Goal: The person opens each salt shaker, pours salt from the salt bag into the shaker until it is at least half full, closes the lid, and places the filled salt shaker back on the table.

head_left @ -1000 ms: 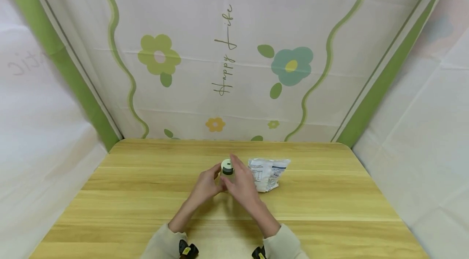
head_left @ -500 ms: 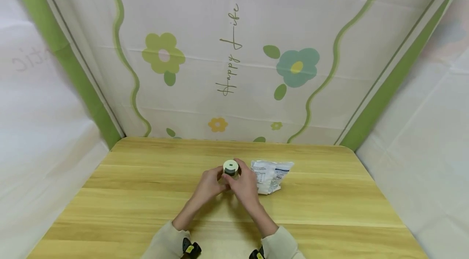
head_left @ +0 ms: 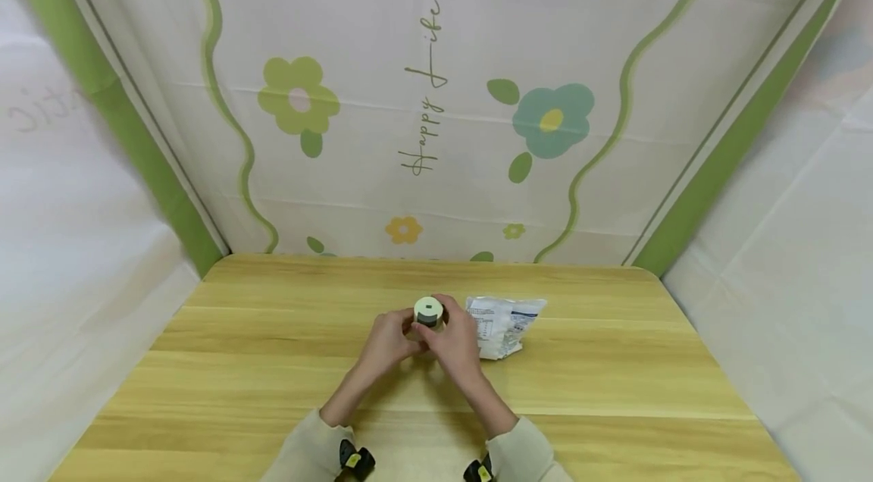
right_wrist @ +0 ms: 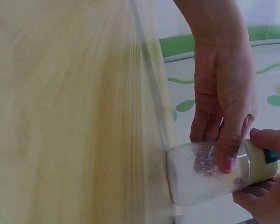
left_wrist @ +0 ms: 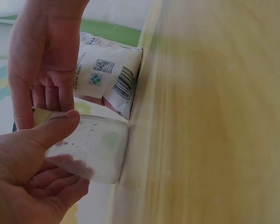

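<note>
A clear jar (right_wrist: 189,182) with white specks on its inner wall stands on the table, its base down on the wood. Its cream lid (head_left: 428,306) has a dark green patch on the side and a small dark mark on top. My left hand (head_left: 387,345) holds the jar's body, thumb (left_wrist: 60,128) on the near side and fingers behind it. Around the lid, my right hand (head_left: 455,342) curls with the thumb in front and fingers on the far side. In the right wrist view, the right thumb (right_wrist: 270,139) presses on the lid's edge.
Just right of the jar stands a crumpled white printed bag (head_left: 503,327), which shows a QR code and barcode in the left wrist view. The wooden table (head_left: 614,361) ends at a floral fabric wall (head_left: 341,179); white fabric hangs on both sides.
The right hand's fingers, stretched up beside the lid a second ago, have curled around it. Over the last half second the hands, jar and bag look nearly unchanged.
</note>
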A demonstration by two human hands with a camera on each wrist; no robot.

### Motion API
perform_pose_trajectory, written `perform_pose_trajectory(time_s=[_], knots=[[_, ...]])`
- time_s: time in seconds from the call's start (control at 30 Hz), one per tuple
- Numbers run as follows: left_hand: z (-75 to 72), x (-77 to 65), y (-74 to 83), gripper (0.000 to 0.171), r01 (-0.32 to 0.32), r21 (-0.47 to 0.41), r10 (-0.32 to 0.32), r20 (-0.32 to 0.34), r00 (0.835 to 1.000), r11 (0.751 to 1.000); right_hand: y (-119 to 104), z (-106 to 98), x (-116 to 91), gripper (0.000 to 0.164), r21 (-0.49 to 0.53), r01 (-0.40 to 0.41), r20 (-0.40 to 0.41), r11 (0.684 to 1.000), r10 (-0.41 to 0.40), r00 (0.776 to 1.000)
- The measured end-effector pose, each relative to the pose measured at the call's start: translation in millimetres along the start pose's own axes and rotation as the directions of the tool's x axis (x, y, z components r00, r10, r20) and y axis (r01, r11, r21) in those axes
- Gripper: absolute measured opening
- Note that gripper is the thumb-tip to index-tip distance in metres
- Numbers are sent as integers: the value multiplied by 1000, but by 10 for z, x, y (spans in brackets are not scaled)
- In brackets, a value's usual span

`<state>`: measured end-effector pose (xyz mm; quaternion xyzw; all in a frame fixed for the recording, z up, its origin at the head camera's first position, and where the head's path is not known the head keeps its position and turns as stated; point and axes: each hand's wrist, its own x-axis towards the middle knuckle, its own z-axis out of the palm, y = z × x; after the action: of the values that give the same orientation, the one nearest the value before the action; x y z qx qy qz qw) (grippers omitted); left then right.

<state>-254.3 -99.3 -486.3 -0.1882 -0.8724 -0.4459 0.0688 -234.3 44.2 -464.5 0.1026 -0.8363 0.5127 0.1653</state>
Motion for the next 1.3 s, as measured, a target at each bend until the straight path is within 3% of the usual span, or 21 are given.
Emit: perform_pose_trajectory(time_s=[0.33, 0.57, 1.07, 1.3], knots=[[-81, -20, -20, 28, -16, -108, 20, 41, 999, 994, -8, -24, -1, 44, -51, 101, 37, 994, -100, 994], [-115, 6, -28, 28, 8, -118, 1, 73, 997, 993, 14, -52, 31, 44, -94, 165, 51, 982, -161, 986], [-149, 4, -77, 31, -1, -111, 13, 108, 994, 994, 17, -100, 39, 47, -55, 102, 171, 993, -91, 981], [-155, -1, -58, 29, -28, -34, 32, 99, 995, 999, -25, -92, 28, 63, -88, 58, 143, 994, -45, 989]])
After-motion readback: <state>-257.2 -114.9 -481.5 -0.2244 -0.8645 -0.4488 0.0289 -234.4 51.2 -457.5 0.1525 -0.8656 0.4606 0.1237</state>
